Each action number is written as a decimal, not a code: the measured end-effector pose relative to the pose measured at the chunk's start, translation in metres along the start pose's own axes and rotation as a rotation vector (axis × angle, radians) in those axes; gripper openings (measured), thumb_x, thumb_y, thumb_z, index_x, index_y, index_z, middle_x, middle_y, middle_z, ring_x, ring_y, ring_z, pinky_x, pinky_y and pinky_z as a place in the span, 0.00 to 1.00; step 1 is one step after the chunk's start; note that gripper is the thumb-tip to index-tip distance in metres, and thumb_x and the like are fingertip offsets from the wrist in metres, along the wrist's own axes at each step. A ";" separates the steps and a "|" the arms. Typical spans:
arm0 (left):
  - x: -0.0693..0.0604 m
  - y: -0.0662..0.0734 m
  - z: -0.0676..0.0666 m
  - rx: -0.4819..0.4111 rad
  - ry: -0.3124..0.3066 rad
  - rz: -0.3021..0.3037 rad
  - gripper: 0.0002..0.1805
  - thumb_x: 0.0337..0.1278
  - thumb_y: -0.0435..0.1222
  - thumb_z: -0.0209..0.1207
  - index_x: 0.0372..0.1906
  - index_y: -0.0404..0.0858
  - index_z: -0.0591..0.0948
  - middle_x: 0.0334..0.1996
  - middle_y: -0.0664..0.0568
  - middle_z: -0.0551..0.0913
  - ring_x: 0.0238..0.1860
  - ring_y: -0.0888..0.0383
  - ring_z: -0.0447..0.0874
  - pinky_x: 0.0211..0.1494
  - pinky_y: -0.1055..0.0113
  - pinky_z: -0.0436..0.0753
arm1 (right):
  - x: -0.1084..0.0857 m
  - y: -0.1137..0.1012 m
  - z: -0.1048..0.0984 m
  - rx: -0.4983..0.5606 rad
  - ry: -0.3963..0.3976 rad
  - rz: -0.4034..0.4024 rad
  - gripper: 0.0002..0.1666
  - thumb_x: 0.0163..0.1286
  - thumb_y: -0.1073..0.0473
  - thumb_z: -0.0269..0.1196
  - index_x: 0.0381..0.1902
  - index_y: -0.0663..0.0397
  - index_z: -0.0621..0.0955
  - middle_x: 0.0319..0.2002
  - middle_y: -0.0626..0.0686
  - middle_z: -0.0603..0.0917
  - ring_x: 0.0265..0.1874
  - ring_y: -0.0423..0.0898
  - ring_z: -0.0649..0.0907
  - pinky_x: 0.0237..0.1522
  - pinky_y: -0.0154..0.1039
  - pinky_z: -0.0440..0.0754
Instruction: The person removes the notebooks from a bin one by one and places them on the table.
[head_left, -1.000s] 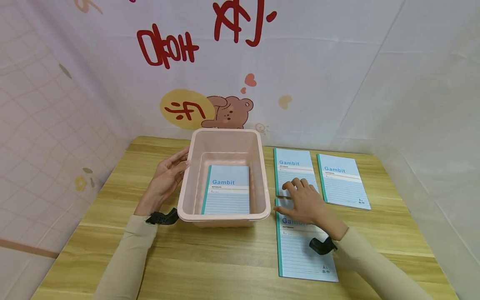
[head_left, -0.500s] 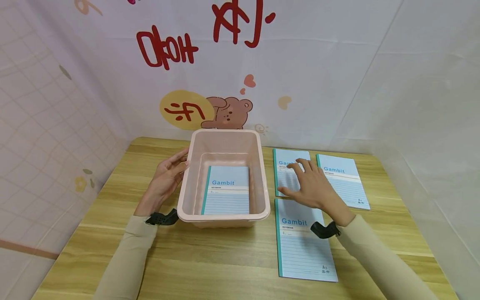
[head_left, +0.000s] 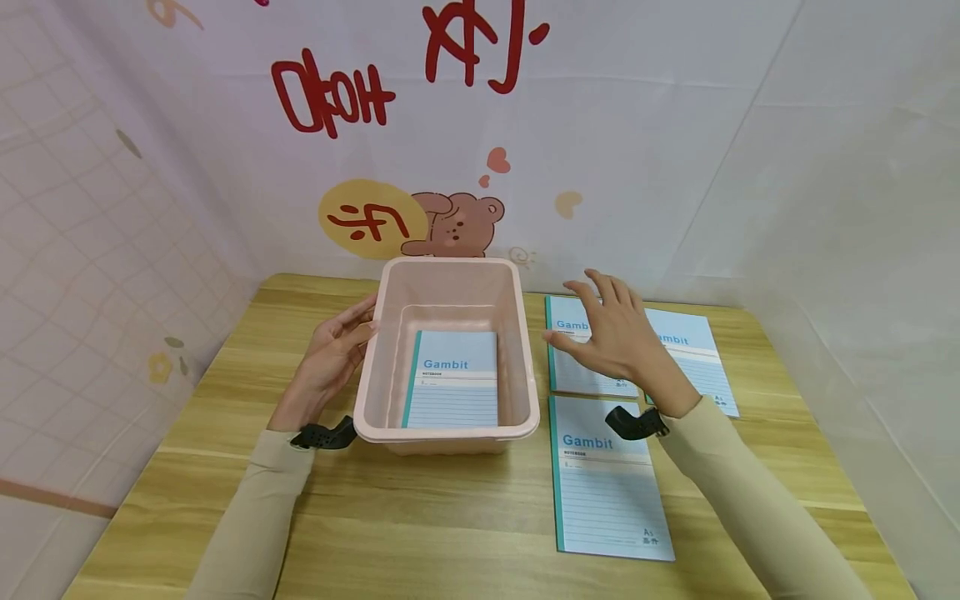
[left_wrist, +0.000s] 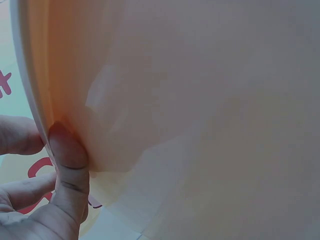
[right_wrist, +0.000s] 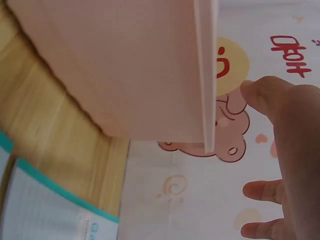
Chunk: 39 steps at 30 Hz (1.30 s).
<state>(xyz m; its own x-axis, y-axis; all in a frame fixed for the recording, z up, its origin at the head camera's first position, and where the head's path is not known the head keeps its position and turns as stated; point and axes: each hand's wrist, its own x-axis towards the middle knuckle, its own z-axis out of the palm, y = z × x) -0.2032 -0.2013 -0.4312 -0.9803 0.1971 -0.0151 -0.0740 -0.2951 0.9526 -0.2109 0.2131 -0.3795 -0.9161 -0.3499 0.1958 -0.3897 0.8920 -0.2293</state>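
My left hand (head_left: 330,362) pinches the left rim of a pale pink plastic bin (head_left: 450,435). In the left wrist view the thumb (left_wrist: 70,155) lies on one side of the bin's edge, with fingers on the other. A blue-and-white Gambit notebook (head_left: 453,387) with a green spine lies flat inside. My right hand (head_left: 618,329), fingers spread and holding nothing, hovers over a second notebook (head_left: 573,373) right of the bin, covering part of it. Beyond the hand lies a third notebook (head_left: 697,367), partly hidden. Another notebook (head_left: 607,492) lies nearer the front.
Everything stands on a wood-grain table (head_left: 420,525). A white cloth backdrop (head_left: 637,150) with a printed bear (head_left: 465,229) rises right behind the table's back edge, and cloth also encloses both sides.
My right hand has moved away from me, from above the front notebook to above the back one, and its fingers have spread wider. The left hand and bin stay put.
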 end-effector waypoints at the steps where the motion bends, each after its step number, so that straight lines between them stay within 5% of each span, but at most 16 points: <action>1: 0.000 0.000 0.000 -0.001 0.002 -0.001 0.35 0.75 0.29 0.55 0.81 0.32 0.56 0.55 0.51 0.75 0.47 0.64 0.84 0.48 0.77 0.86 | 0.003 -0.003 -0.002 -0.004 0.003 -0.005 0.50 0.66 0.26 0.60 0.76 0.48 0.66 0.79 0.63 0.58 0.76 0.66 0.58 0.75 0.67 0.54; 20: 0.003 0.000 0.001 0.003 -0.007 0.001 0.36 0.75 0.29 0.55 0.81 0.32 0.55 0.55 0.52 0.75 0.48 0.65 0.83 0.50 0.77 0.85 | 0.050 -0.047 -0.025 0.002 0.003 -0.020 0.54 0.65 0.23 0.58 0.80 0.41 0.58 0.81 0.60 0.54 0.78 0.65 0.55 0.77 0.67 0.49; 39: 0.000 0.001 -0.001 -0.004 0.005 -0.008 0.36 0.74 0.30 0.56 0.81 0.32 0.56 0.53 0.53 0.77 0.47 0.65 0.83 0.50 0.77 0.85 | 0.087 -0.097 -0.013 0.016 -0.063 -0.035 0.58 0.63 0.20 0.56 0.81 0.40 0.54 0.81 0.56 0.53 0.78 0.62 0.56 0.77 0.64 0.50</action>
<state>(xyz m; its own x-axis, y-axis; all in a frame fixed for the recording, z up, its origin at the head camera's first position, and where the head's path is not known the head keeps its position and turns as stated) -0.2034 -0.2022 -0.4308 -0.9805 0.1952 -0.0244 -0.0827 -0.2967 0.9514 -0.2511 0.0994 -0.3282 -0.9056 -0.3988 0.1442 -0.4229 0.8741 -0.2389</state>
